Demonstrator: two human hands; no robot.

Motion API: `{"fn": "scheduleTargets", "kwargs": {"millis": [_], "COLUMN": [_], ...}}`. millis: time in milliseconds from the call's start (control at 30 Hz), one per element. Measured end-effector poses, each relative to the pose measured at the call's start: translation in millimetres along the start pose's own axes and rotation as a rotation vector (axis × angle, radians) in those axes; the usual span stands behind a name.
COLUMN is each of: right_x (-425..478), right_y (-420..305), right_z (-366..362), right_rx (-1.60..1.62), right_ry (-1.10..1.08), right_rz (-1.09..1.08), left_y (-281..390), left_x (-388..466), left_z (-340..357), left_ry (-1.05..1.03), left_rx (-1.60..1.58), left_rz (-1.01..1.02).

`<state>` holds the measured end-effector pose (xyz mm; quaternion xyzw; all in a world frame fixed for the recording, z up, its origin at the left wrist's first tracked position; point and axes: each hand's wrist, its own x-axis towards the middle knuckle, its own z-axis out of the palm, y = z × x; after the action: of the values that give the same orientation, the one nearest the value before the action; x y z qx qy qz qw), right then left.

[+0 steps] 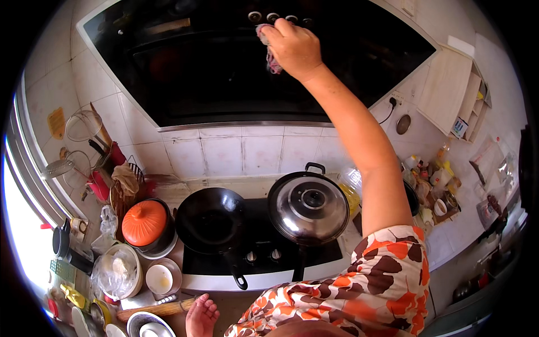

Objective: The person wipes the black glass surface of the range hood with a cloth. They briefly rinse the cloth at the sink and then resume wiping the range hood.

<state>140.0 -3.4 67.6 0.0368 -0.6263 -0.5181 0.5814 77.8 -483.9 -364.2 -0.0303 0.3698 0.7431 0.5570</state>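
My right hand (pixel 297 49) is raised to a black range hood (pixel 202 80), its fingers gripping a crumpled pink and grey cloth (pixel 274 64). The cloth is against the dark glossy panel, just below a row of round knobs (pixel 254 17). Low in the view, my left hand (pixel 203 315) hangs with the palm turned up and its fingers loosely curled, holding nothing. It is nearest to a bamboo brush (pixel 156 311) lying on the counter; I cannot tell whether they touch. Below the hood, a black wok (pixel 210 221) and a lidded pan (pixel 309 209) rest on the gas stove (pixel 261 263).
Left of the stove stand a black pot with an orange lid (pixel 144 222), a plastic-covered bowl (pixel 118 271), stacked bowls (pixel 160 279) and a utensil rack (pixel 126 185). An oil bottle (pixel 350 189) is behind my right arm. Bottles and jars (pixel 438 181) crowd the right counter, below a wall cabinet (pixel 446 90).
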Motion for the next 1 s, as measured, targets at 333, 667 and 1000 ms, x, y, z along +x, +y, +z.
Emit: {"fn": "scheduleTargets", "kwargs": {"millis": [333, 667, 1000], "right_x": [-53.2, -18.2, -3.5], "right_y": [63.8, 13.8, -9.8], "right_z": [-63.0, -23.5, -18.2], "right_rx": [-0.121, 0.011, 0.059], "right_ry": [-0.223, -0.134, -0.248], "right_rz": [0.022, -0.033, 0.038], "left_y": [-17.0, -22.5, -31.3], "left_x": [4.7, 1.2, 0.5], "left_z": [14.2, 27.3, 31.2], "left_ry": [-0.102, 0.032, 0.032], "left_rx": [-0.044, 0.049, 0.049], "left_rz": [0.001, 0.013, 0.002]}}
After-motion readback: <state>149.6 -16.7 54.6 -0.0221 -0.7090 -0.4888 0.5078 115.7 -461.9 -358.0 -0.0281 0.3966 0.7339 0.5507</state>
